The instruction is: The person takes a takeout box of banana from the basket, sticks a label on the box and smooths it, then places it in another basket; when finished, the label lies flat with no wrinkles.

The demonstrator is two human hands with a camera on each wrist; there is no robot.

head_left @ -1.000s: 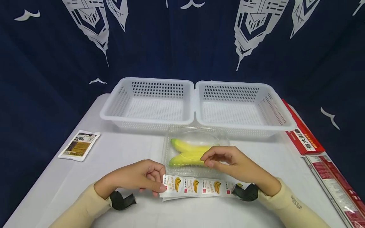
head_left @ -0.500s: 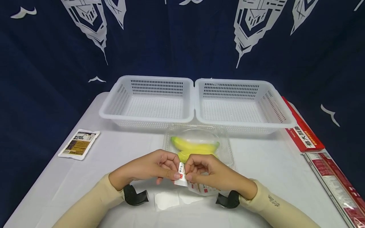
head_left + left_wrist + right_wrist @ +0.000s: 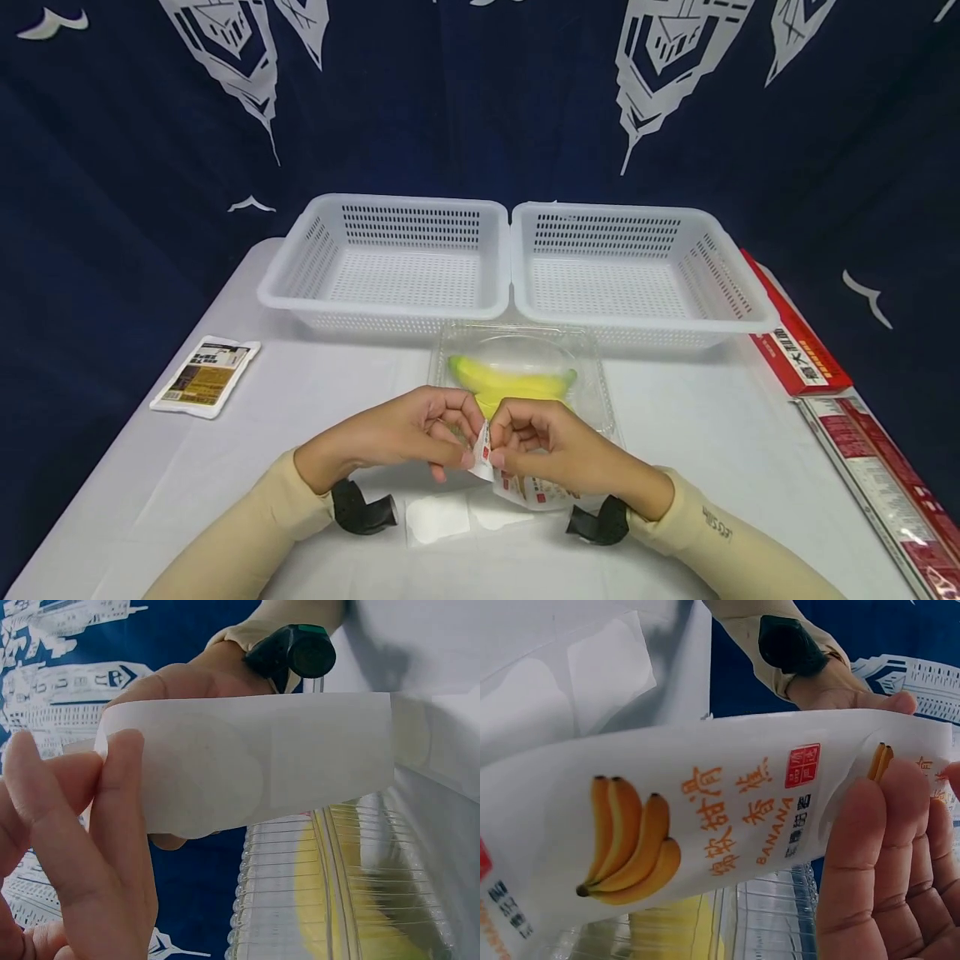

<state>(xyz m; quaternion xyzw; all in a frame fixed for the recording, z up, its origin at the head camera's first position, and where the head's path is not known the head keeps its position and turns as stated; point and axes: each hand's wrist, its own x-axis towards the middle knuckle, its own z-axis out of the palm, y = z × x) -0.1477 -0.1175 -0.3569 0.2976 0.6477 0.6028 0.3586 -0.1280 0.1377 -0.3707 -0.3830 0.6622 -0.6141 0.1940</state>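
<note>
The left hand (image 3: 405, 435) and the right hand (image 3: 558, 446) are both pinching one end of the label strip (image 3: 542, 493), their fingertips almost meeting. So the grip is closed from two sides, with thin paper between. The strip is bending between the fingers and hanging away from the grip toward the right hand's side, below its palm; in the right wrist view its face is showing a printed bunch of fruit, and in the left wrist view its back is looking plain white.

Just beyond the grip the clear box (image 3: 602, 379) is standing, with the bananas (image 3: 517, 385) lying inside. Nearer to the person than the grip, some blank patches (image 3: 438, 518) are lying flat on the table (image 3: 315, 575); whether they are joined to the strip, I cannot tell.

By my judgement, the person is working at the step of loosening a label from its backing. If a corner is already free, the pictures are not showing surely. The next move seems to be asking for fine pulling — one hand keeping the backing steady, the other drawing the label off slowly, without creasing it.

Compared with one second ago, much is different: then the strip was lying flat before the box, the left hand was at its end and the right hand was hovering over the bananas. Now both hands are meeting at the raised strip end, while the box is staying in its place.
</note>
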